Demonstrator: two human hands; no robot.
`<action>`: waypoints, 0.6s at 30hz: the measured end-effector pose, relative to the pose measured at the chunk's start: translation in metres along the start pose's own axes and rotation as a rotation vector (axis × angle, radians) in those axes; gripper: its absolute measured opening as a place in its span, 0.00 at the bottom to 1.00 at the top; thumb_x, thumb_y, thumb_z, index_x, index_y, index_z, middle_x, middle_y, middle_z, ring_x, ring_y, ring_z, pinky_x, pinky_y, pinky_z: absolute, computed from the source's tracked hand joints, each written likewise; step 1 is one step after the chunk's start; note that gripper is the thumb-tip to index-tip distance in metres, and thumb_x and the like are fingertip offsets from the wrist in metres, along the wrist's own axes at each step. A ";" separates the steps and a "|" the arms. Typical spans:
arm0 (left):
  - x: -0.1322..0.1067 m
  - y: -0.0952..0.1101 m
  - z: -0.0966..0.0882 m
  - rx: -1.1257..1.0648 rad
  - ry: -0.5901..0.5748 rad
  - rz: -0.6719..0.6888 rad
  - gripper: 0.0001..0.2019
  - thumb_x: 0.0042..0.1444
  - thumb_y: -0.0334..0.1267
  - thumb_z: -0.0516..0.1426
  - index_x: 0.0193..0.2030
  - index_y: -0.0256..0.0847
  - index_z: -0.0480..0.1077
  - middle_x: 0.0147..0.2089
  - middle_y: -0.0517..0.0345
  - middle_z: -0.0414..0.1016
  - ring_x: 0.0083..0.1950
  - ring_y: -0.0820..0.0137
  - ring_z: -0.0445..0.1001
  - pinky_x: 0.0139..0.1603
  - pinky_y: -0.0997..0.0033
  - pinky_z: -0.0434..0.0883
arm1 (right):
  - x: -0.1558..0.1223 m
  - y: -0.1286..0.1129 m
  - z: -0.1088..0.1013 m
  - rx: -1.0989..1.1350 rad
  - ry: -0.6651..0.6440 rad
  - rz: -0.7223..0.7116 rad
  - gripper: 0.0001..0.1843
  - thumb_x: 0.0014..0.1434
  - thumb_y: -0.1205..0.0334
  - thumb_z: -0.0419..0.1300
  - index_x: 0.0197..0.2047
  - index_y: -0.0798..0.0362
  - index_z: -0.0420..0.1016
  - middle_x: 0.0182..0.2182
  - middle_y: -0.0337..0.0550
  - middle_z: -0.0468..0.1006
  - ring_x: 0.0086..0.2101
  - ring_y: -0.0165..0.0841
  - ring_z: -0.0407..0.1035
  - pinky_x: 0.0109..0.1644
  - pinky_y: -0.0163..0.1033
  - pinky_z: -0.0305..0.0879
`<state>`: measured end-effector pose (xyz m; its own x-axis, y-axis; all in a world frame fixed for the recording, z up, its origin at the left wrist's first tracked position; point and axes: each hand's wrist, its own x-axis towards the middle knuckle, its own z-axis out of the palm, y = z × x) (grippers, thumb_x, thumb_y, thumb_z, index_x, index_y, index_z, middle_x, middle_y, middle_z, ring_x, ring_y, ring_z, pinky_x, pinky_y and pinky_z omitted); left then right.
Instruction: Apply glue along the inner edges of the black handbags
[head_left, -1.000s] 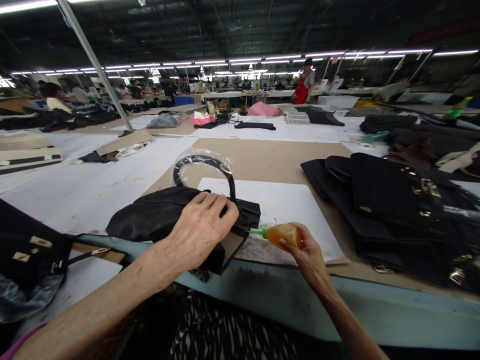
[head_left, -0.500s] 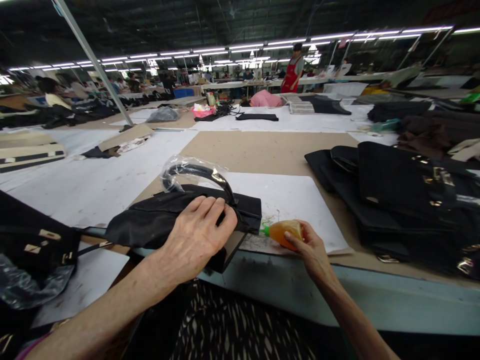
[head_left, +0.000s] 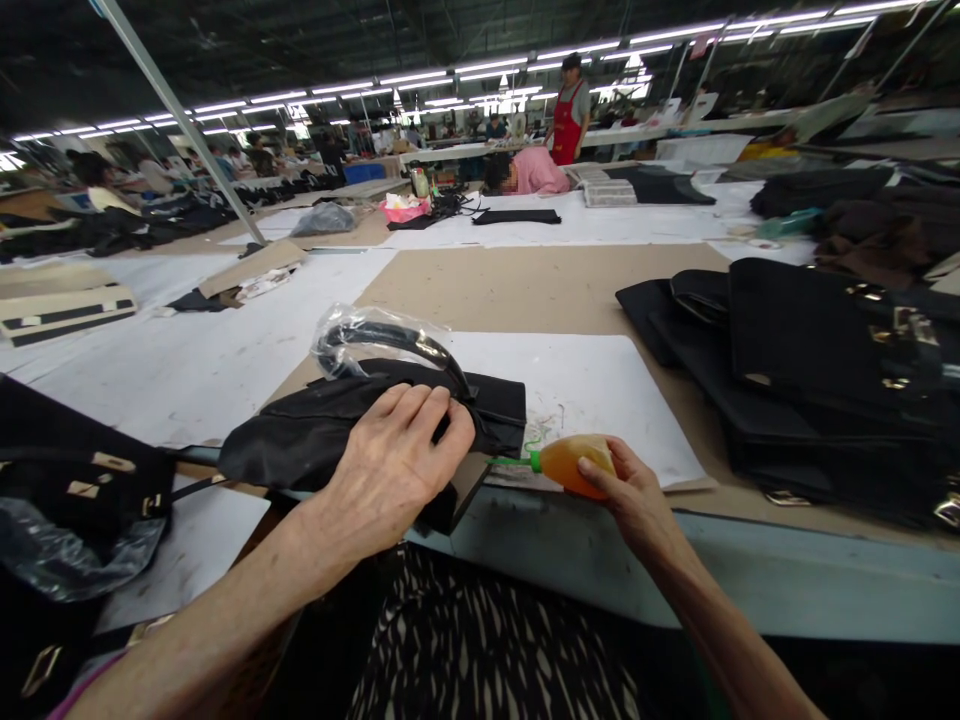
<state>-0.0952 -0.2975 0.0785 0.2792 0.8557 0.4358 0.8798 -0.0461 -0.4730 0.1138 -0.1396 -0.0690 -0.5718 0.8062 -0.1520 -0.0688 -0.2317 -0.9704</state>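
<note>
Grips: left hand (head_left: 405, 440) curls closed over the black bag (head_left: 300, 430), centre of frame; right hand (head_left: 636, 492) wraps the amber bottle (head_left: 568, 463), right of centre; oversqueezing could smear the bag

Beneath a dark roof (head_left: 315, 45), rows of lit fluorescent tubes (head_left: 491, 65) hang toward the back — a grey metal post (head_left: 177, 112) slants at left, and a long pale worktable (head_left: 442, 154) stands beyond the broad, paper-covered surface (head_left: 750, 570).
</note>
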 end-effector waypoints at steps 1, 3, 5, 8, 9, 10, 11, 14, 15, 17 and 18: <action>0.001 0.000 0.001 -0.001 0.016 0.001 0.13 0.52 0.21 0.51 0.42 0.28 0.72 0.41 0.41 0.74 0.41 0.60 0.72 0.44 0.60 0.73 | -0.002 -0.001 0.000 0.001 -0.009 0.001 0.21 0.49 0.50 0.67 0.44 0.51 0.70 0.38 0.43 0.75 0.40 0.44 0.69 0.42 0.45 0.70; 0.001 0.000 0.002 -0.003 0.045 0.005 0.12 0.53 0.22 0.51 0.41 0.28 0.72 0.40 0.42 0.74 0.41 0.60 0.72 0.44 0.60 0.73 | -0.006 -0.001 0.001 0.007 -0.029 0.005 0.21 0.50 0.51 0.68 0.44 0.51 0.70 0.38 0.43 0.75 0.40 0.42 0.69 0.43 0.42 0.69; 0.001 0.000 0.003 -0.007 0.058 0.005 0.12 0.53 0.22 0.51 0.41 0.28 0.72 0.40 0.42 0.74 0.41 0.60 0.72 0.43 0.60 0.73 | -0.010 -0.002 0.002 0.022 -0.051 0.019 0.21 0.50 0.51 0.67 0.44 0.52 0.70 0.39 0.43 0.75 0.40 0.42 0.69 0.42 0.41 0.69; 0.000 0.000 0.003 -0.015 0.048 0.002 0.12 0.53 0.22 0.51 0.42 0.28 0.72 0.40 0.42 0.74 0.41 0.60 0.72 0.43 0.59 0.73 | -0.016 -0.001 0.004 0.054 -0.072 0.052 0.21 0.51 0.51 0.67 0.45 0.51 0.70 0.39 0.42 0.74 0.38 0.41 0.69 0.38 0.41 0.70; 0.000 0.001 0.003 -0.019 0.046 0.001 0.12 0.53 0.22 0.51 0.42 0.28 0.72 0.40 0.42 0.74 0.41 0.60 0.72 0.43 0.59 0.73 | -0.018 -0.001 0.005 0.063 -0.077 0.063 0.21 0.51 0.50 0.67 0.45 0.50 0.70 0.38 0.42 0.74 0.38 0.41 0.69 0.37 0.41 0.70; -0.001 0.001 0.003 -0.023 0.040 0.000 0.12 0.52 0.22 0.51 0.42 0.28 0.71 0.40 0.42 0.74 0.40 0.59 0.72 0.43 0.59 0.73 | -0.020 -0.001 0.006 0.073 -0.082 0.075 0.22 0.50 0.50 0.67 0.45 0.50 0.70 0.38 0.42 0.74 0.38 0.41 0.69 0.37 0.41 0.70; -0.001 0.001 0.003 -0.026 0.035 -0.001 0.12 0.52 0.22 0.51 0.42 0.28 0.71 0.40 0.42 0.74 0.40 0.59 0.72 0.42 0.59 0.73 | -0.022 -0.001 0.007 0.084 -0.084 0.087 0.22 0.50 0.50 0.68 0.45 0.50 0.70 0.38 0.42 0.74 0.38 0.41 0.70 0.37 0.41 0.71; -0.001 0.002 0.001 -0.026 0.028 -0.002 0.11 0.53 0.22 0.51 0.41 0.28 0.71 0.39 0.42 0.74 0.40 0.59 0.72 0.41 0.59 0.73 | -0.027 -0.003 0.012 0.134 -0.093 0.126 0.23 0.49 0.51 0.68 0.45 0.50 0.70 0.40 0.43 0.74 0.38 0.40 0.69 0.37 0.40 0.70; -0.001 0.002 0.001 -0.023 0.028 -0.003 0.11 0.53 0.22 0.51 0.41 0.28 0.71 0.39 0.43 0.74 0.39 0.59 0.72 0.41 0.59 0.73 | -0.029 -0.004 0.013 0.153 -0.093 0.139 0.23 0.49 0.51 0.69 0.45 0.50 0.70 0.40 0.43 0.74 0.37 0.39 0.69 0.36 0.39 0.70; -0.001 0.001 0.001 -0.019 0.032 -0.003 0.11 0.53 0.22 0.52 0.41 0.27 0.71 0.39 0.42 0.74 0.39 0.60 0.72 0.40 0.60 0.73 | -0.032 -0.007 0.016 0.185 -0.094 0.156 0.22 0.49 0.52 0.69 0.44 0.51 0.71 0.39 0.43 0.74 0.36 0.37 0.69 0.35 0.38 0.70; -0.001 0.001 0.001 -0.019 0.030 -0.004 0.10 0.53 0.22 0.52 0.41 0.27 0.71 0.39 0.42 0.74 0.39 0.60 0.72 0.40 0.60 0.73 | -0.034 -0.007 0.018 0.197 -0.098 0.159 0.22 0.49 0.52 0.69 0.44 0.51 0.71 0.38 0.43 0.74 0.35 0.36 0.69 0.35 0.37 0.69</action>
<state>-0.0948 -0.2976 0.0768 0.2869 0.8402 0.4602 0.8880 -0.0531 -0.4567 0.1191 -0.1748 -0.0533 -0.6639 0.6969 -0.2714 -0.1237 -0.4602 -0.8791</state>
